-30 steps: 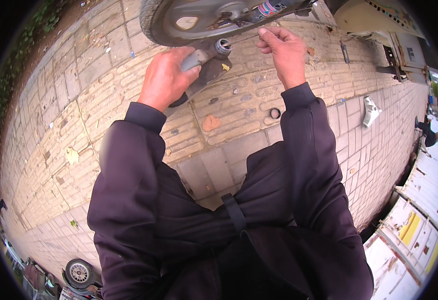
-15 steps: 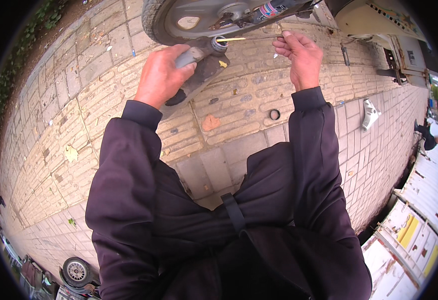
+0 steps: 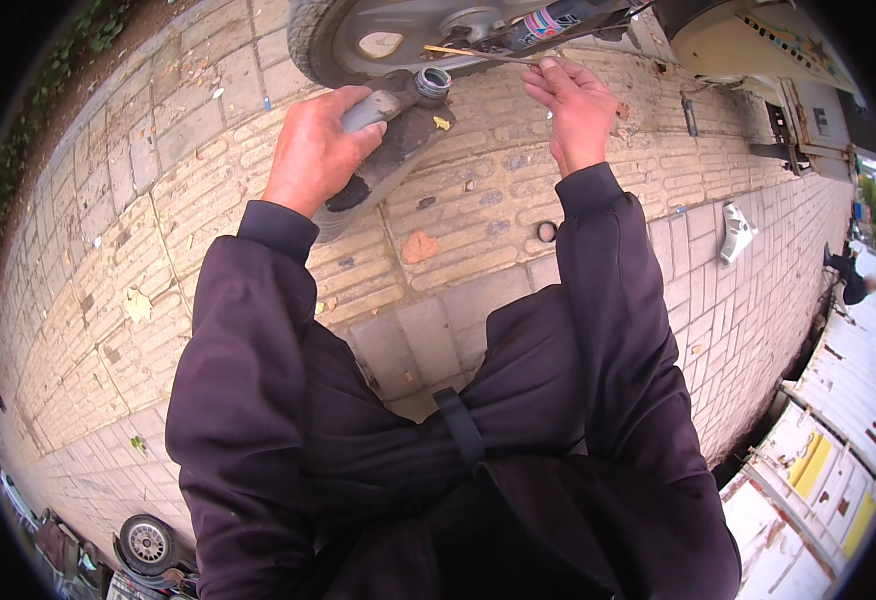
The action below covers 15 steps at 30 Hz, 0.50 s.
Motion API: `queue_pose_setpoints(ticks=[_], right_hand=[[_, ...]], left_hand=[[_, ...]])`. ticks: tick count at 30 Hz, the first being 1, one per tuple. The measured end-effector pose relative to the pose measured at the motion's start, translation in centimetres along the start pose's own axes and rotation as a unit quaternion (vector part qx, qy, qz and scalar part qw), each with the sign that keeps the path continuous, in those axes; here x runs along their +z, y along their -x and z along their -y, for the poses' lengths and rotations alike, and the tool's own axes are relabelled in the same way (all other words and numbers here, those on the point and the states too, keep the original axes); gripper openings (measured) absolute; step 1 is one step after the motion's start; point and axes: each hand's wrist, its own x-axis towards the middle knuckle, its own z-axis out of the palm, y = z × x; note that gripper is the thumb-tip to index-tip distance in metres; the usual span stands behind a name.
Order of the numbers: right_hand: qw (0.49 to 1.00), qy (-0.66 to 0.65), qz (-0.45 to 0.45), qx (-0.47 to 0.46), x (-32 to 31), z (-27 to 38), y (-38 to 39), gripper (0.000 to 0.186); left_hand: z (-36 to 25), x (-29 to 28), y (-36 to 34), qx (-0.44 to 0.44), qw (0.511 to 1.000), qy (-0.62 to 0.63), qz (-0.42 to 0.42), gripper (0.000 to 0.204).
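My left hand is wrapped round the handle of a grimy grey plastic jug, which leans over the paving. Its threaded mouth is uncapped and faces up. Between the thumb and fingers of my right hand is pinched a thin stick, dark along its length with a yellowish tip at the left. The stick lies above and apart from the jug's mouth, in front of a wheel with a grey rim.
A black ring and a brown leaf lie on the paving before me. Farther right is a white plastic piece. A cream vehicle body stands at the upper right. At the right edge, a person is near white metal panels.
The stick's yellowish tip has risen from the jug's mouth to above it. My right hand has shifted left with the stick. The jug has tilted slightly.
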Motion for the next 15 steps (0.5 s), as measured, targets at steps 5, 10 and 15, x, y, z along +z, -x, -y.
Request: queue_pose_setpoints(ticks=[5,10,15], right_hand=[[0.998,0.040,0.012,-0.043,1.2,-0.3,0.3,0.028],[0.988,0.111,0.025,-0.101,1.8,0.1,0.9,0.025],[0.949,0.234,0.036,-0.206,2.4,0.7,1.6,0.021]], left_hand=[[0.0,-0.2,0.2,-0.002,1.000,-0.007,0.000,0.049],[0.1,-0.2,0.2,0.002,1.000,-0.009,-0.003,0.049],[0.2,-0.1,0.2,0.002,1.000,-0.009,-0.003,0.048]])
